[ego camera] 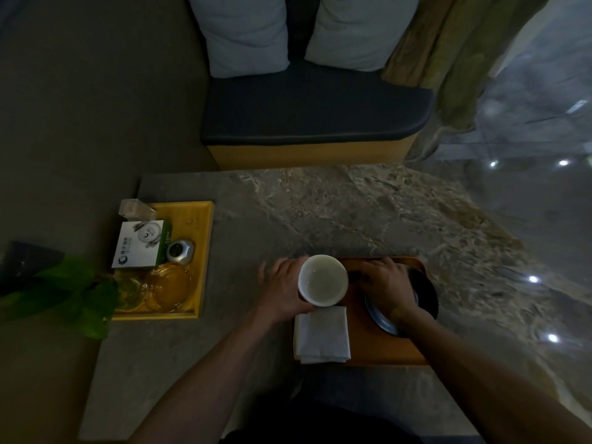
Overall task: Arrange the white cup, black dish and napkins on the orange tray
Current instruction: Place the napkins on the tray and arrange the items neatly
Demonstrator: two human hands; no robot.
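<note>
Both arms are reaching up from the bottom of the frame. The left hand [283, 285] is wrapping around the cup [323, 280] at centre, just above the napkins [321, 334]. The right hand [386, 283] is lying flat, fingers spread, on the dish [426, 291] over the tray [371, 344]. A yellow tray [200, 251] of clutter is sitting at left.

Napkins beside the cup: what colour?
White; the folded napkins lie at the orange tray's left end, clearest in the head view.
</note>
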